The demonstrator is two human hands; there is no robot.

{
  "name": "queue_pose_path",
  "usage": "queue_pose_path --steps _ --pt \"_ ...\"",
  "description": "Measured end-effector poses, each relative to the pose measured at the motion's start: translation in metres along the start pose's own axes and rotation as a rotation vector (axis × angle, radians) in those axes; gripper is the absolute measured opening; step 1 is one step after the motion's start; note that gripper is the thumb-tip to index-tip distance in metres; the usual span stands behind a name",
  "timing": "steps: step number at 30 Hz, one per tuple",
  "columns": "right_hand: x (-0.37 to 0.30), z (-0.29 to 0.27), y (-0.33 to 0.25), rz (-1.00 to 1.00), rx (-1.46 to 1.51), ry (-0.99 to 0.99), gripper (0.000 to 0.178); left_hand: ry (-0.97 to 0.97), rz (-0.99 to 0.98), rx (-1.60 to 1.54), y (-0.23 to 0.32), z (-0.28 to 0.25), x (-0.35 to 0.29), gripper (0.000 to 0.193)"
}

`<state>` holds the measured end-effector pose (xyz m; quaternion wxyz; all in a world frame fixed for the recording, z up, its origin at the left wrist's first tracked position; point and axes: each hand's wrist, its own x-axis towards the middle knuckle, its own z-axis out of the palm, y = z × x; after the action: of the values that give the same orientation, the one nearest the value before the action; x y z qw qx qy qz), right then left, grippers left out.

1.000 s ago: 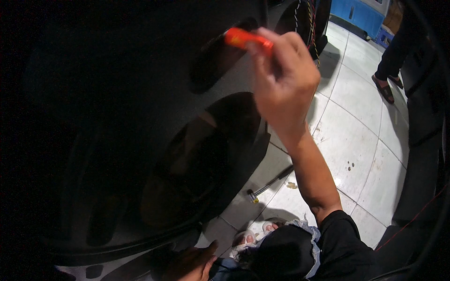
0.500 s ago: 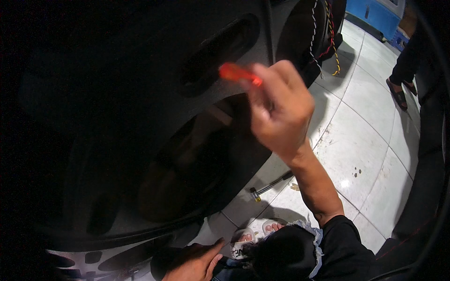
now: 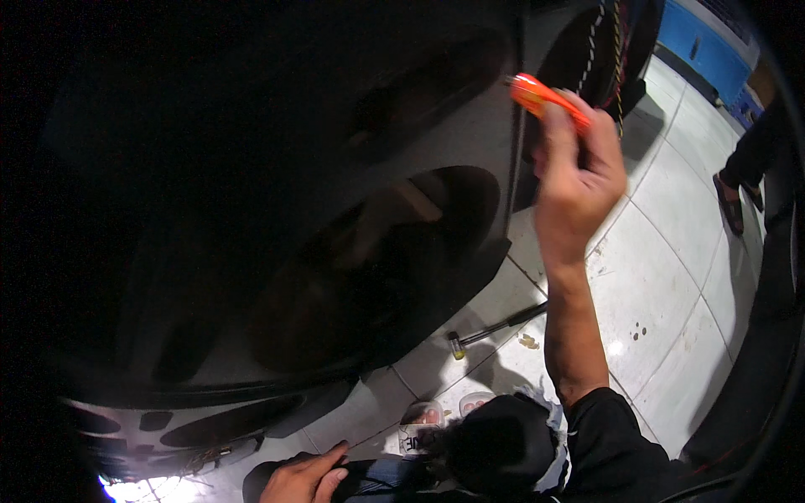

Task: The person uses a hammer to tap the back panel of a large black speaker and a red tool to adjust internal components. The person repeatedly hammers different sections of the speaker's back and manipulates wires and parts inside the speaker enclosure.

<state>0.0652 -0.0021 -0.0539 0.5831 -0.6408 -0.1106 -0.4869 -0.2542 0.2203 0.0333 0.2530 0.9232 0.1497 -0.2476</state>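
Raised at the upper right, my right hand (image 3: 579,168) is closed around a short orange-red, handle-like object (image 3: 537,94). A small metallic bit shows at its left end; its exact kind is unclear. The hand is beside the right edge of a large dark cabinet (image 3: 444,138) with a slot and a big round opening in its face. Low in the picture, my left hand (image 3: 306,479) lies over my knee, empty, with fingers stretched out.
A hammer (image 3: 495,329) with a black handle lies on the white tiled floor (image 3: 662,268). Twisted wires (image 3: 594,42) hang in front of another dark cabinet (image 3: 562,71). A person's sandalled feet (image 3: 731,205) stand at the right. A blue container (image 3: 700,50) is behind.
My right hand has moved right, carrying the orange-red object from in front of the cabinet's face to its right edge. The view has shifted slightly; my left hand appears lower and farther left.
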Motion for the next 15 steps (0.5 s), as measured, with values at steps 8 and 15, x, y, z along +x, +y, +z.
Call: queue_pose_path --steps 8,15 --pt "-0.06 -0.023 -0.092 0.437 0.689 -0.097 0.033 0.096 0.21 0.085 -0.056 0.019 -0.042 0.034" --pt "-0.118 0.038 -0.189 -0.248 0.404 -0.482 0.025 0.088 0.4 0.171 -0.074 0.035 -0.062 0.047"
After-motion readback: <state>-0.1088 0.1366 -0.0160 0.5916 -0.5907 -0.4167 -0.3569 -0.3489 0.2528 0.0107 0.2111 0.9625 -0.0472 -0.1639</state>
